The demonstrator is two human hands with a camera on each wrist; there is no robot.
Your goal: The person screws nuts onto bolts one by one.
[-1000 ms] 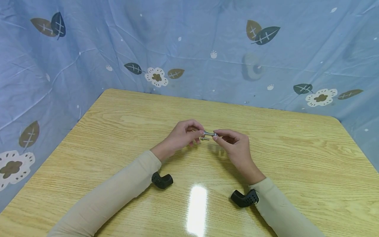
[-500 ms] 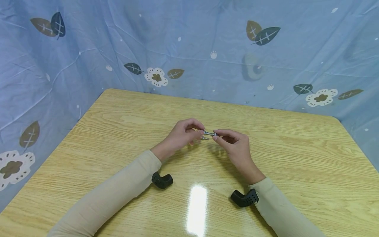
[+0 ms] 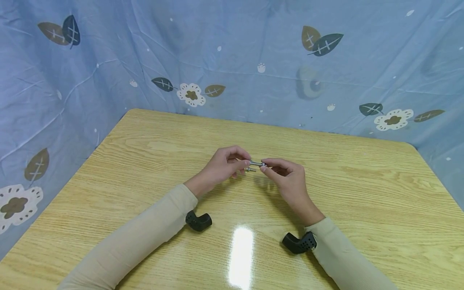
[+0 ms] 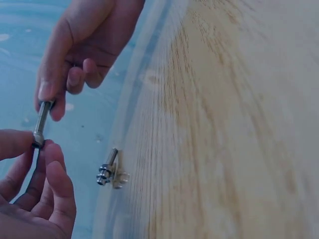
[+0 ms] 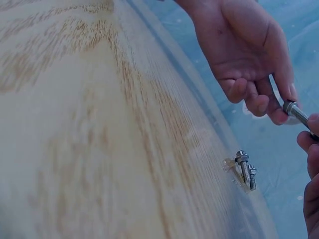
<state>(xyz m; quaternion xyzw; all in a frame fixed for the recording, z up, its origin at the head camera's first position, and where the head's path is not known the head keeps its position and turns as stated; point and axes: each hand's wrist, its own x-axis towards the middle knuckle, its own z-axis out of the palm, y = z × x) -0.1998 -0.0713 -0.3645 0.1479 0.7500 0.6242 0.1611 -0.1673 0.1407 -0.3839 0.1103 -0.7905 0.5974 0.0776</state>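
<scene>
A metal bolt lies sideways between my two hands, raised over the wooden table. With thumb and fingertips my left hand pinches its head end, best seen in the right wrist view. My right hand pinches the opposite end, where a nut shows at the fingertips. The bolt's threaded shank is bare between the two grips. Just below, close to the left fingers, two more bolts, one longer and one beside it, rest on the tabletop.
A black wrist-camera mount sits on each sleeve, left mount and right mount. Blue patterned cloth hangs behind and beside the table. A bright light reflection shows on the glossy tabletop near the front.
The left fingers shift slightly at the bolt's head end. Both arms, the right hand and the bolts on the table stay where they were.
</scene>
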